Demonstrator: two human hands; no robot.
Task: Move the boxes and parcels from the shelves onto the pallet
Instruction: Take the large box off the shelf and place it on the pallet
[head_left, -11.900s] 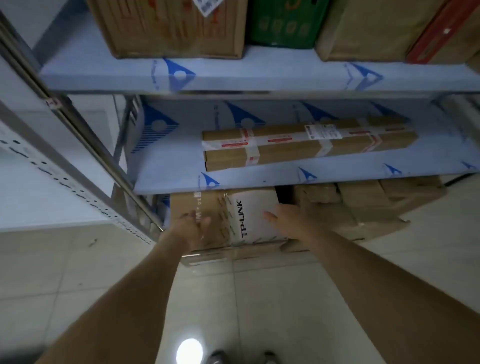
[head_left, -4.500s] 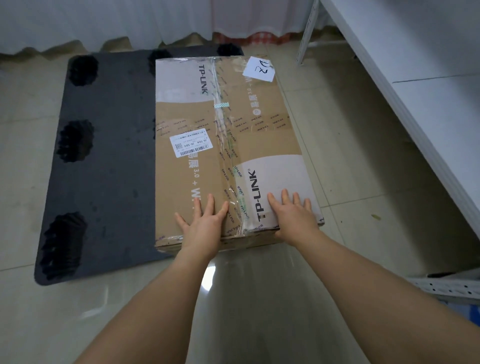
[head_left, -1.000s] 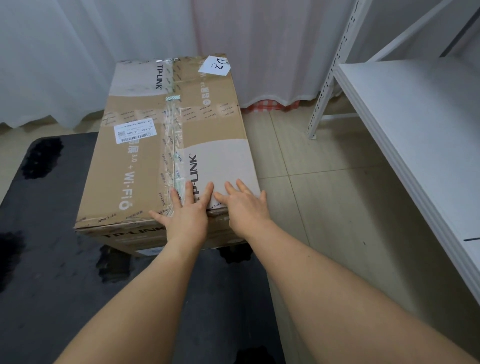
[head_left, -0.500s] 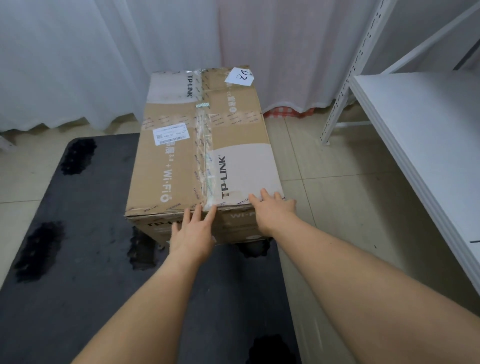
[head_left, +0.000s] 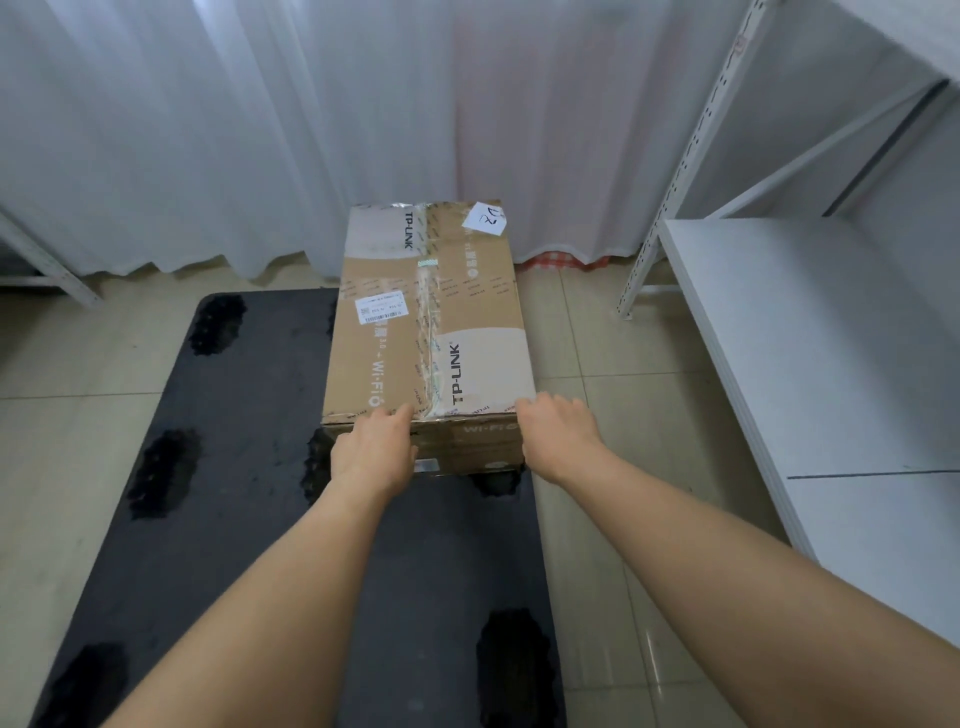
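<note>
Two bare forearms are showing from the bottom edge of the view, each ending in a bare hand. The left hand (head_left: 375, 453) is wearing no glove, ring or watch, and no sleeve is reaching as far as its forearm. The right hand (head_left: 558, 434) is looking the same: no glove, no band at the wrist, nothing worn along the arm as far as the frame edge. Any clothing higher up is lying outside the view, so what the person is wearing there cannot be told.
</note>
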